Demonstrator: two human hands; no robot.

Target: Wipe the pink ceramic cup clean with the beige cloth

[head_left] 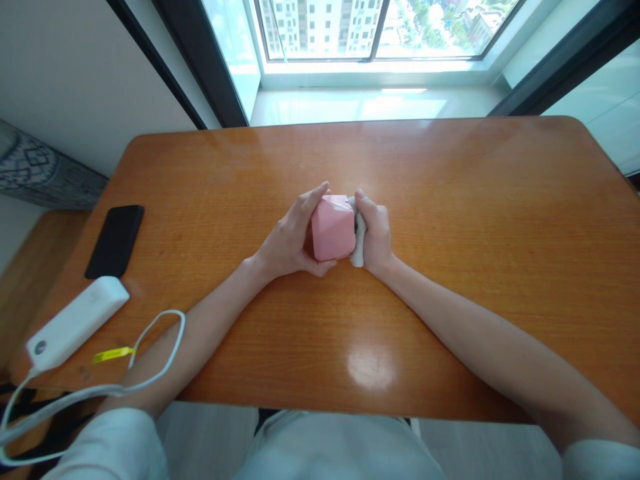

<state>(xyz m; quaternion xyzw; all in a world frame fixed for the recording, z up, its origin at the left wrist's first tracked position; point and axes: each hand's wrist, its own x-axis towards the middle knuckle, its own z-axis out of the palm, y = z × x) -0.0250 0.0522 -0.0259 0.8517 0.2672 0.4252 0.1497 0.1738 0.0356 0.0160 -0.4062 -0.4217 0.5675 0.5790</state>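
Note:
A pink, box-like object (333, 229) is held over the middle of the wooden table (450, 200). My left hand (296, 233) grips it from the left, with fingers along its top and the thumb at its lower edge. On its right side, my right hand (375, 230) is closed around a light grey cloth (359, 240), which lies against the side of the pink object. The fingertips of my right hand are hidden behind the cloth.
A black phone (115, 241) lies at the table's left edge. Nearer me are a white power strip (77, 323) and its white cable (75, 400), looping over my left forearm, with a yellow tag (114, 355). A window (373, 30) stands beyond the table.

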